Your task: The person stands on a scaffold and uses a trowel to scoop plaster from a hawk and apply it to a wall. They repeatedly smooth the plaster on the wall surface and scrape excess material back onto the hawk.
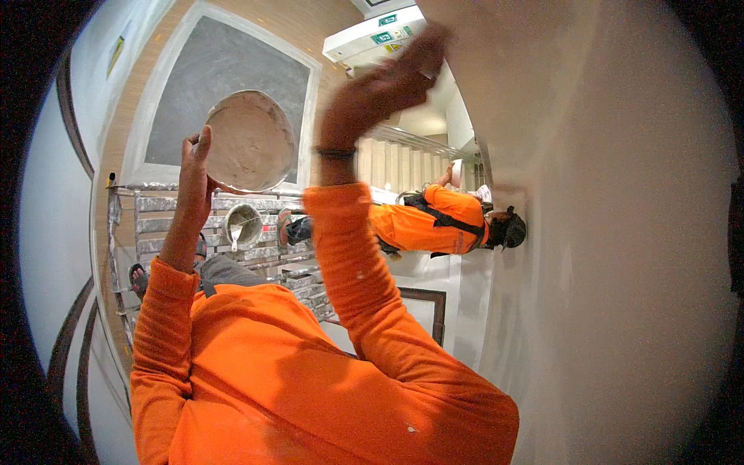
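Your left hand (197, 160) clamps the bowl (248, 190) of pinkish paste (249, 143), I cannot tell your blurred right hand's (394, 84) grip, and this apparent spreading step next calls for steady reach.

Interior moderately lit, warm glow seen above stairs (399, 164), right hand (387, 89) smeared by motion, shadow thrown across orange top (298, 380), pale surface (620, 232) at right softened by grain, straight edges bent by fisheye, rim blackened

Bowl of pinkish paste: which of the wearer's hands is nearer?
Left. The left hand holds the bowl at its left side; the right hand, motion-blurred, is raised apart from it, off to its right in the picture.
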A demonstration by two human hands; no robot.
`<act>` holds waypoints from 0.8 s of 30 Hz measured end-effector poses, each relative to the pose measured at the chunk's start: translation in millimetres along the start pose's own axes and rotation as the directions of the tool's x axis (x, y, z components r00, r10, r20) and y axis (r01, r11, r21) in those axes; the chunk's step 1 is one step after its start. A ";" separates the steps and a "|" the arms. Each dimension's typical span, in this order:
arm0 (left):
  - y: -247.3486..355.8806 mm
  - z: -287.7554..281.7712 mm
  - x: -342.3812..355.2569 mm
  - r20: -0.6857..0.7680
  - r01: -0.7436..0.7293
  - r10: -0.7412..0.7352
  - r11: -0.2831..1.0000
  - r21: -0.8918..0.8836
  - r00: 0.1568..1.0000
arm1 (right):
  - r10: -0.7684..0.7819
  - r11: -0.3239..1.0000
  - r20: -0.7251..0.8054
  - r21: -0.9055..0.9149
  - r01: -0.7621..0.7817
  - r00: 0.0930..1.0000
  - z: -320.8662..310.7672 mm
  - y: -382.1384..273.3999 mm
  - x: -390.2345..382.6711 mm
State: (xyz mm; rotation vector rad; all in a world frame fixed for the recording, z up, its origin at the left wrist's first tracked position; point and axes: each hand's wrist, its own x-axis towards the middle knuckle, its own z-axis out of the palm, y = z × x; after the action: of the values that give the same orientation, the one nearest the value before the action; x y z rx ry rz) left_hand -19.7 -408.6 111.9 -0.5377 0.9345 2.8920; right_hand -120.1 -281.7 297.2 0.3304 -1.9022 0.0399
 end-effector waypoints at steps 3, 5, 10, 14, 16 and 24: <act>5.2 5.6 0.5 0.015 0.040 -0.040 0.999 0.032 0.999 | -0.093 0.931 0.147 0.363 0.033 0.985 2.0 -62.1 -48.0; -15.2 -5.6 -2.2 0.014 -0.135 0.135 0.991 0.006 0.991 | -0.375 0.884 0.301 0.400 0.241 0.877 -46.5 -92.1 -45.1; 0.9 5.9 4.6 -0.008 0.021 -0.020 0.999 0.038 1.000 | 0.031 0.822 0.471 0.489 -0.290 0.882 -75.1 4.1 -80.2; -0.8 1.3 5.6 -0.039 -0.022 0.024 0.999 0.046 0.999 | -0.072 0.997 0.274 0.035 0.065 0.959 -96.2 133.8 -74.8; -7.5 2.0 7.5 -0.057 -0.019 0.019 1.000 0.005 0.998 | -0.009 0.999 0.187 -0.043 0.018 0.982 -110.0 175.5 -63.7; -41.4 7.3 12.0 -0.081 0.007 -0.005 1.000 0.022 0.997 | -0.142 0.930 0.007 -0.341 0.136 0.990 -105.8 316.1 -20.4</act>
State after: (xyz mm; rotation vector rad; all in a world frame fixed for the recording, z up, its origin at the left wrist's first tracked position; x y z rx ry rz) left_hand -26.8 -371.3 90.3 -0.6587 0.9728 2.8702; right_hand -94.8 45.8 357.4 0.2256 -1.8229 -0.3775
